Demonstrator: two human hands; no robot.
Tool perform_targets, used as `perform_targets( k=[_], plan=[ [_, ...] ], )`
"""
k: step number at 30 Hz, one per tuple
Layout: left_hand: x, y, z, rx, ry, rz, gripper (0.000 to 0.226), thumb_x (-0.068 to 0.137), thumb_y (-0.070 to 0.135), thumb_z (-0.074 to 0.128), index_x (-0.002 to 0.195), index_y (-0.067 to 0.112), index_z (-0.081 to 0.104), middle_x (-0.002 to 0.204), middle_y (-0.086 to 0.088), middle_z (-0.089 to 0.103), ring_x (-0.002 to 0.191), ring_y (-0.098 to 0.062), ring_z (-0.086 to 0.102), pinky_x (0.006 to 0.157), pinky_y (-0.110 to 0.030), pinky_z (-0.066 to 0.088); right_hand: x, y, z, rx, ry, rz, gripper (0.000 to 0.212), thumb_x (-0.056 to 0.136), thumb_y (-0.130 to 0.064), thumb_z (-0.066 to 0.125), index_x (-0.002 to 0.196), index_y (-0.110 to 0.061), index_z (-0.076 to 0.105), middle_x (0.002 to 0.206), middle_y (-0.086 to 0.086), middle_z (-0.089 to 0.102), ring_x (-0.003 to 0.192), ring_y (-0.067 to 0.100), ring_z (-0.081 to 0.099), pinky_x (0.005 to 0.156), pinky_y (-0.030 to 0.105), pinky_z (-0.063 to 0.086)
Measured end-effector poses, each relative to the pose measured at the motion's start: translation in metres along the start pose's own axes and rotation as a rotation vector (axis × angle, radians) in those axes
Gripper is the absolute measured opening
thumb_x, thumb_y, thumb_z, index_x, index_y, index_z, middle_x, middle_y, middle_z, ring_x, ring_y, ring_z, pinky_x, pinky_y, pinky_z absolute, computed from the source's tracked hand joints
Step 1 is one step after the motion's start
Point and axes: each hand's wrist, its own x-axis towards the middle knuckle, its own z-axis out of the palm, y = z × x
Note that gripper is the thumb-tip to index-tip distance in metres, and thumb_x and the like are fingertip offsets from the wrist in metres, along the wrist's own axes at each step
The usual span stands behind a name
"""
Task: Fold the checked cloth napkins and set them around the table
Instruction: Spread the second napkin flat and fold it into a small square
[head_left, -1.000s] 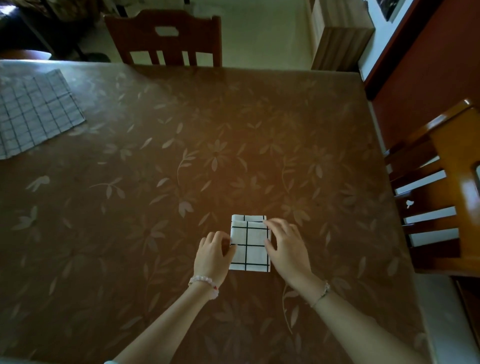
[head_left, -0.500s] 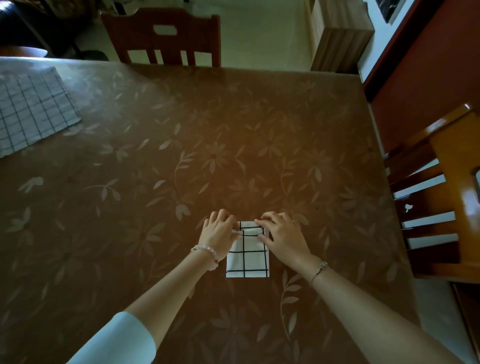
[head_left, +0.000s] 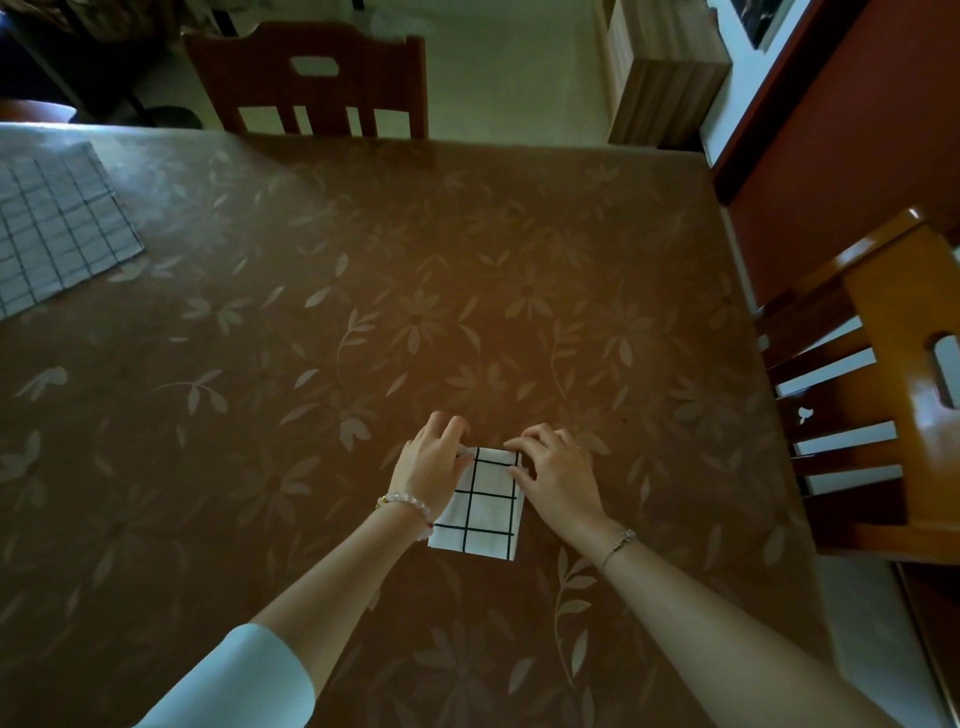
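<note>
You see a dark wooden chair (head_left: 260, 78) at twelve o'clock, a pale wooden cabinet (head_left: 670, 98) on the light floor (head_left: 509, 67) at one o'clock, and an orange-brown chair (head_left: 883, 312) at three o'clock.

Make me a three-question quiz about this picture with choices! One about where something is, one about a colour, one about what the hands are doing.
1. Where is the spread-out napkin?
A. far left of the table
B. on a chair
C. on the floor

2. What colour are the lines on the folded napkin?
A. red
B. black
C. yellow

3. What are the left hand and right hand doing?
A. waving in the air
B. holding the folded napkin's far corners
C. resting in a lap

Answers: 1 A, it lies at the table's far left. 2 B, black lines cross the white cloth. 3 B, both hands' fingers curl at its far corners.
</note>
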Motion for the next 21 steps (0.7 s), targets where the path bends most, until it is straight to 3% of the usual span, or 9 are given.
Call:
perform_targets(
  k=[2, 5, 9, 13, 16, 18, 21],
  plan=[
    [-0.001, 0.0, 0.002, -0.026, 0.004, -0.038, 0.027, 0.09, 0.02, 0.057, 0.115, 0.009, 0.053, 0.111, -0.004, 0.05, 0.097, -0.019, 0.055, 0.08, -0.031, 0.049, 0.0, -0.001, 0.001, 0.012, 0.004, 0.048, 0.034, 0.088, -0.028, 0.058, 0.121, -0.023, 0.056, 0.114, -0.008, 0.05, 0.11, 0.013, 0.042, 0.091, 0.027, 0.032],
    [-0.002, -0.001, 0.006, -0.018, 0.017, -0.014, 0.023, 0.09, 0.021, 0.056, 0.11, 0.009, 0.06, 0.106, -0.004, 0.053, 0.099, -0.021, 0.05, 0.086, -0.03, 0.044, -0.008, -0.004, 0.001, 0.02, 0.051, 0.109, 0.037, 0.09, -0.03, 0.054, 0.126, -0.023, 0.052, 0.117, -0.007, 0.048, 0.111, 0.013, 0.043, 0.097, 0.029, 0.036],
    [-0.006, -0.003, 0.004, -0.121, 0.042, 0.0, 0.014, 0.088, 0.017, 0.06, 0.098, 0.007, 0.063, 0.1, -0.003, 0.054, 0.093, -0.017, 0.051, 0.077, -0.02, 0.04, -0.033, -0.012, 0.005, 0.094, 0.073, 0.192, 0.035, 0.092, -0.027, 0.053, 0.126, -0.019, 0.051, 0.117, -0.004, 0.05, 0.108, 0.014, 0.049, 0.088, 0.029, 0.047],
    [-0.016, -0.006, 0.004, -0.149, -0.05, 0.023, 0.014, 0.088, 0.021, 0.061, 0.096, 0.01, 0.064, 0.099, 0.0, 0.056, 0.088, -0.016, 0.056, 0.075, -0.025, 0.047, -0.053, -0.012, 0.013, 0.11, 0.042, 0.235, 0.038, 0.089, -0.024, 0.059, 0.126, -0.022, 0.05, 0.117, -0.007, 0.05, 0.112, 0.013, 0.047, 0.091, 0.034, 0.046],
    [-0.024, -0.002, 0.006, -0.093, -0.045, 0.011, 0.018, 0.089, 0.024, 0.058, 0.102, 0.011, 0.061, 0.101, -0.001, 0.054, 0.096, -0.018, 0.052, 0.078, -0.026, 0.044, -0.053, -0.012, 0.014, 0.087, 0.047, 0.238, 0.038, 0.087, -0.022, 0.061, 0.124, -0.022, 0.052, 0.117, -0.007, 0.05, 0.11, 0.013, 0.047, 0.083, 0.023, 0.045],
    [-0.03, 0.003, 0.007, -0.08, 0.025, -0.059, 0.024, 0.09, 0.023, 0.056, 0.11, 0.01, 0.057, 0.108, -0.003, 0.052, 0.1, -0.02, 0.05, 0.083, -0.029, 0.046, -0.053, -0.012, 0.014, 0.091, 0.053, 0.245, 0.037, 0.087, -0.022, 0.062, 0.123, -0.022, 0.053, 0.115, -0.006, 0.051, 0.108, 0.013, 0.047, 0.08, 0.021, 0.044],
    [-0.045, 0.013, 0.005, -0.151, 0.08, -0.309, 0.03, 0.089, 0.019, 0.058, 0.115, 0.006, 0.05, 0.112, -0.008, 0.051, 0.099, -0.022, 0.05, 0.083, -0.029, 0.046, -0.053, -0.012, 0.016, 0.105, 0.061, 0.278, 0.035, 0.087, -0.025, 0.061, 0.121, -0.023, 0.053, 0.113, -0.007, 0.052, 0.107, 0.013, 0.048, 0.075, 0.023, 0.047]
  ],
)
